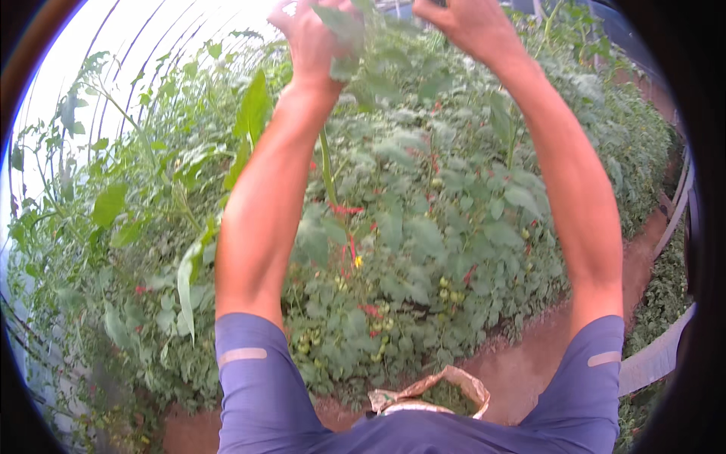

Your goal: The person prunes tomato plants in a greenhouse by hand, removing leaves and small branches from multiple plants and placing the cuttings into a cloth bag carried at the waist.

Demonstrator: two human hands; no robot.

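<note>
Both arms reach up to the top of the picture. My left hand [320, 42] is raised at the upper left of centre, against blurred leaves of a tomato plant [391, 62]; leaves partly cover its fingers. At the top edge, my right hand [462, 20] is bent inward, its fingers cut off by the frame; a small dark thing shows beside them, too little to name. Below my left hand a thick green stem [326, 164] runs down to a red tie [345, 209]. Lower down are a yellow flower [358, 261] and green tomatoes [448, 292].
Dense tomato plants with red ties fill the bed ahead. An open sack [482, 391] holding green cuttings stands by my body on the bare soil path [510, 369]. A pale curved strip [652, 354] lies at right. The ribbed greenhouse film wall [136, 40] rises at left.
</note>
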